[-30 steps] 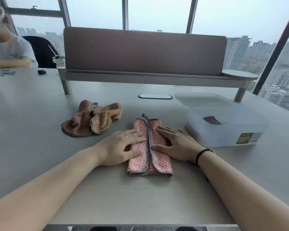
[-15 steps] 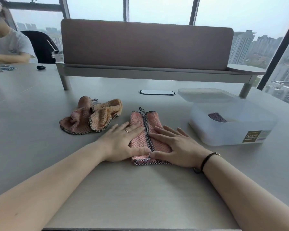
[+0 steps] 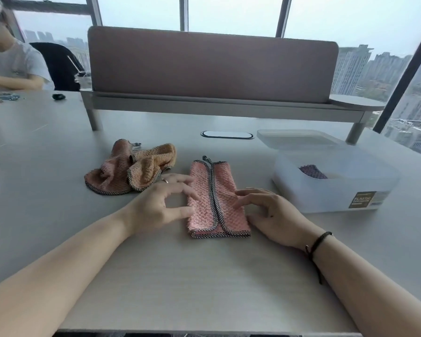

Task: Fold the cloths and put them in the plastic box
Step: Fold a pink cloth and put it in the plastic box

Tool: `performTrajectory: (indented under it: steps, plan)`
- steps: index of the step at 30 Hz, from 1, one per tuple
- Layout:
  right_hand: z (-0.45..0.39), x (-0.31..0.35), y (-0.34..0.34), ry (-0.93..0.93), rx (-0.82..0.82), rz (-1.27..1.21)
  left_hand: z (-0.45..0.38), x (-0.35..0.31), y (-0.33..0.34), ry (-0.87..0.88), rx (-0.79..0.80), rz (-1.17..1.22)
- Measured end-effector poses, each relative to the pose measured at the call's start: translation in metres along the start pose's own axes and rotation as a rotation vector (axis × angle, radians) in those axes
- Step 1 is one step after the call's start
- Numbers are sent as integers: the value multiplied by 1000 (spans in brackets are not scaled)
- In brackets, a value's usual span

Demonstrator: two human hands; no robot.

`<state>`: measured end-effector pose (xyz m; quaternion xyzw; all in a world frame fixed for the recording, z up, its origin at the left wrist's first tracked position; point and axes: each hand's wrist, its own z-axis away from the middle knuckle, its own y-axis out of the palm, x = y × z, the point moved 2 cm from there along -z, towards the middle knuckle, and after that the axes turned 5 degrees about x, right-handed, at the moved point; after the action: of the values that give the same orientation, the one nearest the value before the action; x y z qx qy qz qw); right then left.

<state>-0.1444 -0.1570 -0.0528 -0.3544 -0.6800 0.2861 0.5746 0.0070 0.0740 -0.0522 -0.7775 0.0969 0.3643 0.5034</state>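
Note:
A pink cloth (image 3: 216, 198) with checked trim lies on the table, both sides folded in to meet at a middle seam. My left hand (image 3: 161, 203) is at its left edge, fingers spread and fingertips touching the fabric. My right hand (image 3: 272, 212) is at its right edge, fingers loosely bent, fingertips on the cloth. A crumpled pink and orange heap of cloths (image 3: 129, 169) lies to the left. The clear plastic box (image 3: 326, 198) stands open at the right, with a dark cloth (image 3: 312, 171) inside.
The box lid (image 3: 297, 139) lies behind the box. A padded divider on a raised shelf (image 3: 212, 69) crosses the back of the table. A cable port (image 3: 227, 135) sits in the tabletop. Another person (image 3: 12, 62) sits at the far left beside small items.
Both hands have slid off the top of the folded cloth out to its side edges, and their fingers have lifted from flat to bent.

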Motion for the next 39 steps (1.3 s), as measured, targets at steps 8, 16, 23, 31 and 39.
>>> performTrajectory:
  steps: [8, 16, 23, 31, 39]
  plan:
    - [4, 8, 4, -117, -66, 112, 13, -12, 4, 33, 170, 24]
    - [3, 18, 8, -99, -180, 46, 14, -21, 7, 72, 87, -110]
    - [1, 11, 3, 43, -142, -101, 9, -17, 9, 108, -81, -50]
    - [-6, 8, 3, 94, -200, -231, 0, -19, 11, -36, -102, 175]
    - [-9, 7, 7, 114, -238, -97, -4, -18, 14, -92, -194, 10]
